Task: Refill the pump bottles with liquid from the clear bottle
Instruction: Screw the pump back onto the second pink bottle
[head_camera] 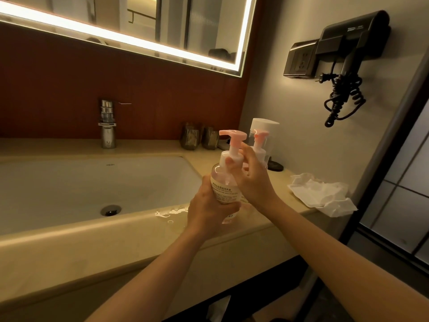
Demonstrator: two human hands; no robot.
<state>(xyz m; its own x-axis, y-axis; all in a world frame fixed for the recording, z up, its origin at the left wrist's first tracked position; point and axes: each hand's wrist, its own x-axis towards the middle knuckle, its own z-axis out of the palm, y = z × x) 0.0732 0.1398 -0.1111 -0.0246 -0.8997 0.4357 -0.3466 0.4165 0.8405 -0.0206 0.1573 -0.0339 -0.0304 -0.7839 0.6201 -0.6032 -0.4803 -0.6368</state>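
The sink [69, 194] is set into the surface [162, 145] at the left of the frame, with the faucet [108, 126] behind it. At centre, a pump bottle [226, 182] is held by the surface's front edge. A second pump bottle [258, 147] and the clear bottle [264, 129] are placed behind it. A tissue [322, 194] is laid at the right.

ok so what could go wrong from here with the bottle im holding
1. The left hand holds the pump bottle near the counter's front edge, beside a wet spill; a wet, slippery grip could let it drop.
2. The right hand pinches the pump collar; if the bottle tilts once the collar is loose, liquid may spill.
3. The second pump bottle stands just behind that hand and could be knocked over.
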